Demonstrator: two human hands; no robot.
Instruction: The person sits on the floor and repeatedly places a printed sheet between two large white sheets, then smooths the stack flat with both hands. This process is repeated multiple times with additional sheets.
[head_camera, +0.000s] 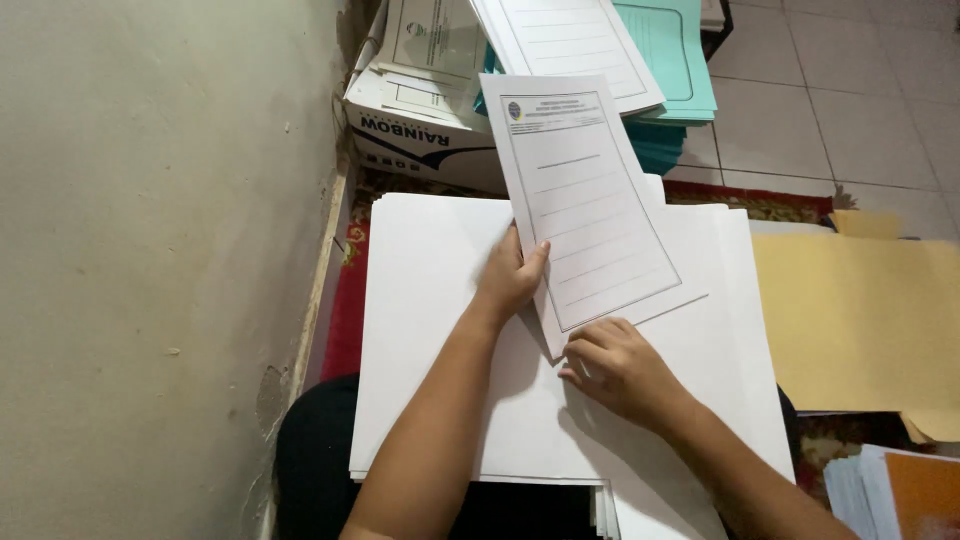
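A printed form sheet with a framed border and ruled lines is held tilted above a thick stack of blank white paper lying on my lap. My left hand grips the sheet's left edge, thumb on top. My right hand pinches the sheet's lower corner with curled fingers. Both forearms reach in from the bottom of the view.
A wall runs along the left. A white cardboard box with more printed forms stands ahead, beside teal folders. Yellow-brown envelopes lie at right on a red patterned rug. An orange-covered stack sits at bottom right.
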